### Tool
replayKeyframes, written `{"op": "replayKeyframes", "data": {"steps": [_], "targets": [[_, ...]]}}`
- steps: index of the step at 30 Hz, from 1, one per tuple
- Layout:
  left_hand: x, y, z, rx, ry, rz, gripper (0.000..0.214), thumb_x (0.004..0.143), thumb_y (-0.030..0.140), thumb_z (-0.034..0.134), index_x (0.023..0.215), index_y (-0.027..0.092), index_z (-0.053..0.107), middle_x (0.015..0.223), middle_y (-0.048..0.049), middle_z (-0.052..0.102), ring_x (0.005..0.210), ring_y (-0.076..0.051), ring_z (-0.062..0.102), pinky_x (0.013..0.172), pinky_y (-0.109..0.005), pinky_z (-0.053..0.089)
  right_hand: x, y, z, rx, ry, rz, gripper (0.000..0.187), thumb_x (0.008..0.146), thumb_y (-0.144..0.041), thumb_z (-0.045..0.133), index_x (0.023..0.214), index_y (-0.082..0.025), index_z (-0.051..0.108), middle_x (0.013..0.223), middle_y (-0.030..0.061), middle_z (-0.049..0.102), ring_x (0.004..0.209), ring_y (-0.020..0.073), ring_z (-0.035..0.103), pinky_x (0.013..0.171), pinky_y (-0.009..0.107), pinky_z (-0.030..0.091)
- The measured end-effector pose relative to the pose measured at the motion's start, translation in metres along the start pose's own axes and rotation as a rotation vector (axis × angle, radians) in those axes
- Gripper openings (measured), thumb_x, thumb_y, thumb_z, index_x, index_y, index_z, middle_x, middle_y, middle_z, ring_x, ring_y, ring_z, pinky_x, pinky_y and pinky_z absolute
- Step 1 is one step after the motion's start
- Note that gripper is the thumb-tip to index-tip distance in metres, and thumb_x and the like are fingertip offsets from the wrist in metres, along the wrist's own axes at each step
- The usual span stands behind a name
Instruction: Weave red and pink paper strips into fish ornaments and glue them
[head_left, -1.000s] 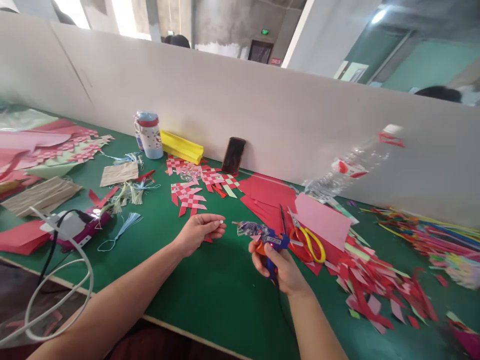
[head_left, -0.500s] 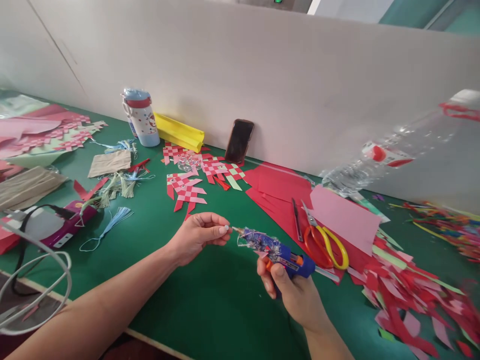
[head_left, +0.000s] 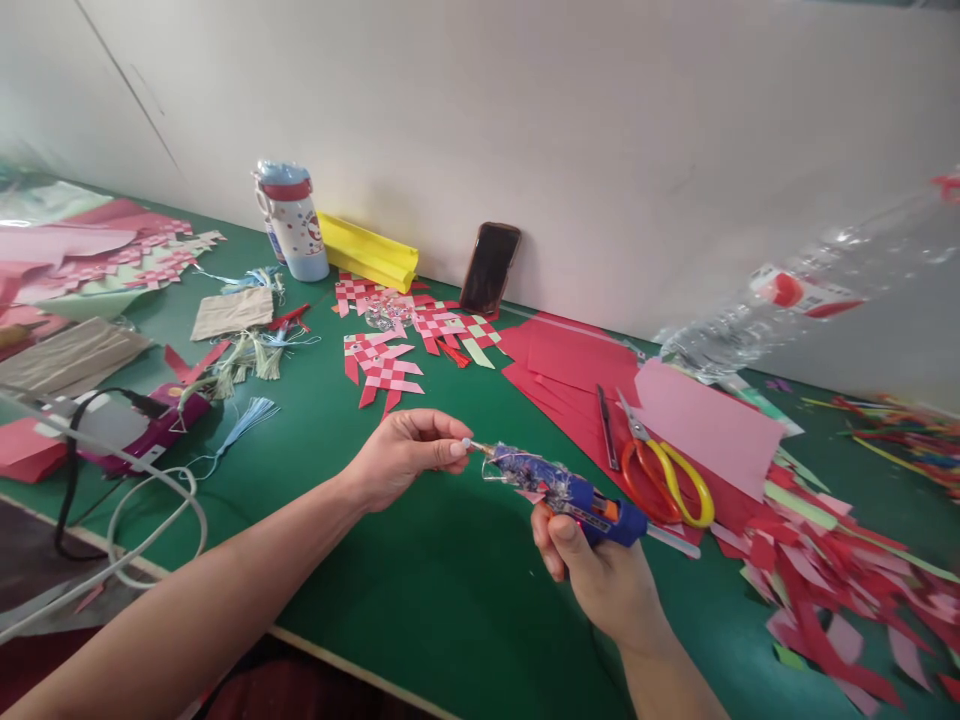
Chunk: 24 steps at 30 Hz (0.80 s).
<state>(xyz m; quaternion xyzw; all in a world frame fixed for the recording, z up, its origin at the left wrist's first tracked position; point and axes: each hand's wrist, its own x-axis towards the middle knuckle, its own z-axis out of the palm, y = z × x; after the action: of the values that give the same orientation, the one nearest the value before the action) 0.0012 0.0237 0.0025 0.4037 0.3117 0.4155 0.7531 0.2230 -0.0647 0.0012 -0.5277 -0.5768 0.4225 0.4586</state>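
Note:
My right hand point(head_left: 600, 575) grips a blue and orange glue gun point(head_left: 562, 492) above the green table point(head_left: 420, 590), its nozzle pointing left. My left hand point(head_left: 409, 452) is closed in a pinch on a tiny white piece point(head_left: 466, 443), held right at the nozzle tip. Woven red and pink paper shapes point(head_left: 386, 372) lie on the table just beyond my left hand.
Yellow-handled scissors point(head_left: 664, 472) and a dark knife point(head_left: 604, 425) rest on red paper sheets point(head_left: 570, 375). A phone point(head_left: 489, 267), yellow folded paper point(head_left: 367, 255) and a bottle point(head_left: 292, 222) stand by the white partition. Paper scraps point(head_left: 832, 570) lie right; cables point(head_left: 127, 520) and tassels point(head_left: 244, 420) left.
My left hand and the glue gun have come together, so the white piece now meets the nozzle tip. The view has tilted down and shifted slightly.

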Motion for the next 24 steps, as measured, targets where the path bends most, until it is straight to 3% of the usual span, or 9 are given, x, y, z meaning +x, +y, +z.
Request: {"op": "replayKeyframes", "data": {"steps": [15, 24], "targets": [[0.000, -0.001, -0.001, 0.012, -0.009, 0.009, 0.028, 0.064, 0.030, 0.087, 0.082, 0.013, 0.074, 0.066, -0.0015, 0.070, 0.060, -0.009, 0.063, 0.065, -0.023, 0.051, -0.002, -0.015, 0.007, -0.035, 0.060, 0.038, 0.047, 0.084, -0.061, 0.060, 0.062, -0.021, 0.050, 0.046, -0.0049, 0.045, 0.039, 0.0089, 0.044, 0.039, 0.023, 0.042], [-0.002, 0.000, 0.000, 0.010, -0.014, 0.012, 0.026, 0.065, 0.029, 0.087, 0.081, 0.013, 0.074, 0.066, -0.0017, 0.071, 0.059, -0.009, 0.063, 0.065, -0.023, 0.051, -0.004, -0.004, 0.003, -0.090, 0.057, 0.002, 0.044, 0.084, -0.058, 0.061, 0.063, -0.022, 0.050, 0.044, -0.0045, 0.047, 0.037, 0.0107, 0.047, 0.039, 0.025, 0.045]]}}
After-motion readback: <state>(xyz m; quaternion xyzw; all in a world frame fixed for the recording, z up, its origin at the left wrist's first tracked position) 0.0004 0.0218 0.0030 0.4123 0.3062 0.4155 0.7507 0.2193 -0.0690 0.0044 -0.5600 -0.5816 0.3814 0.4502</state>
